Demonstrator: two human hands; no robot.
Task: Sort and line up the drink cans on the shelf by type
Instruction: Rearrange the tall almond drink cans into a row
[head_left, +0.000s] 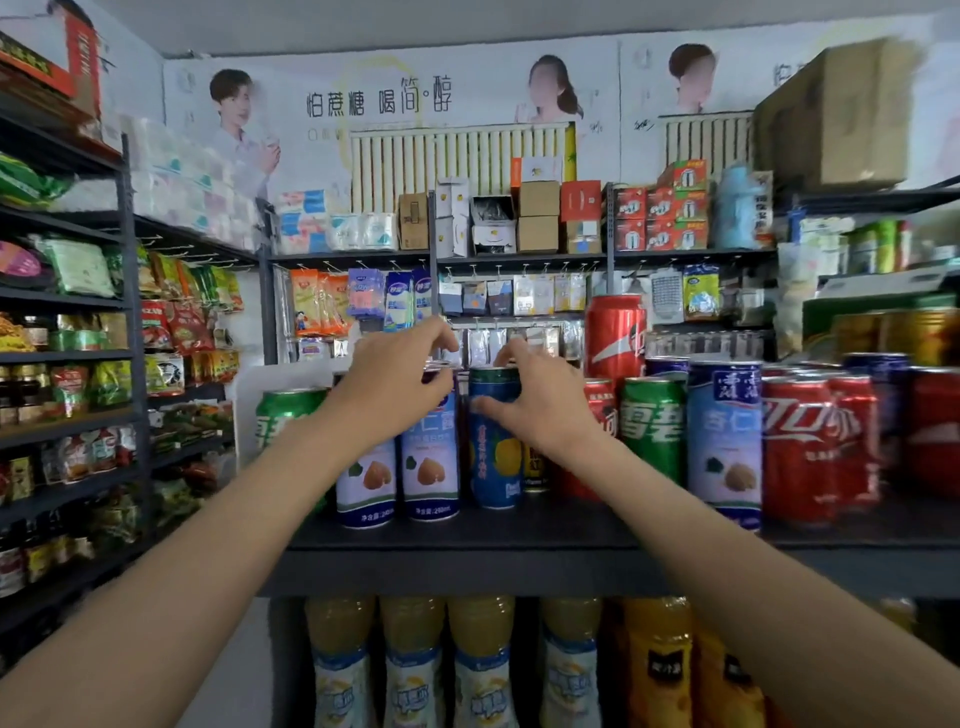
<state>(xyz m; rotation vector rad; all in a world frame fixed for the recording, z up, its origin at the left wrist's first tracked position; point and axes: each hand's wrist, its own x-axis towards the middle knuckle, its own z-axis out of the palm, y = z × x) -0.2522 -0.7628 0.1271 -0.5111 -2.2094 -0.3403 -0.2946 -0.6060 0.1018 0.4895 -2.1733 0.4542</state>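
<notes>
Mixed drink cans stand on a dark shelf (467, 540). My left hand (400, 374) grips the top of a pale blue almond-drink can (431, 467), with a twin can (366, 488) to its left. My right hand (540, 400) wraps around the upper part of a dark blue can with yellow fruit (493, 462), thumb on its front. A green Sprite can (288, 413) stands at the left. To the right are another green can (653, 426), a pale blue can (724, 441) and red cola cans (818, 447). One red cola can (615, 335) sits raised behind.
Yellow drink bottles (483, 665) fill the shelf below. Snack racks (67, 364) line the left wall. Hanging packets (363, 301) and boxes (540, 218) fill the back shelves. Gold cans (904, 335) and a cardboard box (836, 114) are at the right.
</notes>
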